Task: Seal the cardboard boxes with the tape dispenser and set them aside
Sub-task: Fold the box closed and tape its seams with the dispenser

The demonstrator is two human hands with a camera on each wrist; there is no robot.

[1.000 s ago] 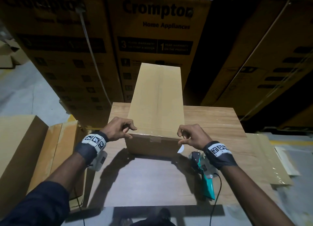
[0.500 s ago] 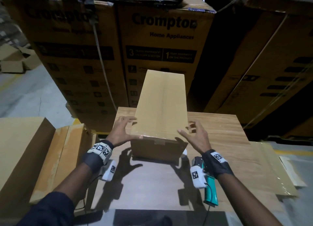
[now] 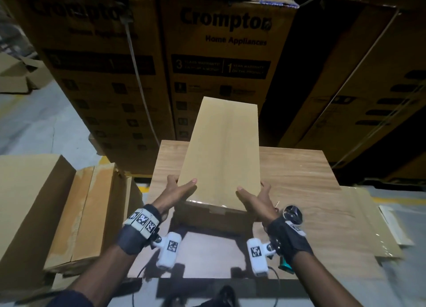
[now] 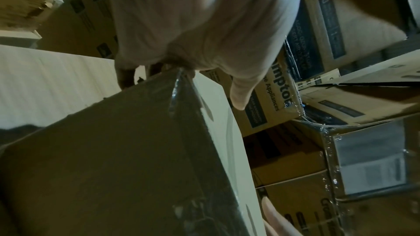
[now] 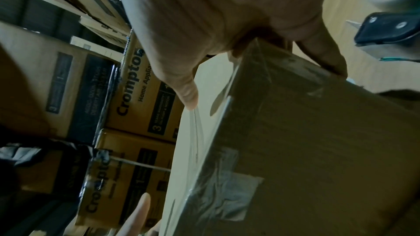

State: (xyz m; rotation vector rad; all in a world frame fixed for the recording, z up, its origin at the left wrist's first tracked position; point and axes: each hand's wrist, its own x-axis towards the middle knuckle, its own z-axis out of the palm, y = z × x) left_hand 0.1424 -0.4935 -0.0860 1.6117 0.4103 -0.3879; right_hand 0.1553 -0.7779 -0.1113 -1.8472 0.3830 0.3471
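Note:
A long plain cardboard box (image 3: pixel 221 150) lies lengthwise on the wooden table (image 3: pixel 299 168), with clear tape along its top seam and down its near end (image 5: pixel 227 195). My left hand (image 3: pixel 179 188) grips the box's near left corner, thumb on top and fingers down the side (image 4: pixel 125 78). My right hand (image 3: pixel 253 192) grips the near right corner in the same way. The box fills both wrist views (image 4: pixel 113 150) (image 5: pixel 318 150). The tape dispenser (image 3: pixel 292 215), black with a teal handle, lies on the table under my right wrist, untouched.
Tall stacks of printed Crompton cartons (image 3: pixel 226 53) stand right behind the table. Plain cartons (image 3: pixel 27 203) and a taped one (image 3: pixel 87 214) sit on the floor to the left. Flattened cardboard (image 3: pixel 368 214) lies to the right of the table.
Both hands left the near top edge, spread to the box's two sides, and now clasp the near corners with thumbs on top. The dispenser has not moved.

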